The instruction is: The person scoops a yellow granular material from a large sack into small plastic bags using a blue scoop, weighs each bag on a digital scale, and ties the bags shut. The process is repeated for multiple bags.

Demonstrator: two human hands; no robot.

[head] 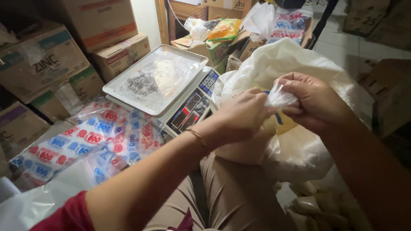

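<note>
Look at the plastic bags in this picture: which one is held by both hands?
The small clear bag, its twisted neck pinched between the left hand and right hand. The large white sack behind and the printed packets beside the scale lie unheld.

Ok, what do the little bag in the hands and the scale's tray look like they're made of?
Little bag: thin clear plastic, glossy and crinkled where both hands pinch it. Tray: looks like bare metal, perhaps steel or aluminium, with a dull silver sheen and a rolled rim.

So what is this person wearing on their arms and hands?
Both hands are bare, with no gloves. The left hand has a thin gold-coloured bracelet at the wrist, and a red short sleeve shows on the upper arm. The right hand and its forearm show no jewellery or sleeve.
</note>
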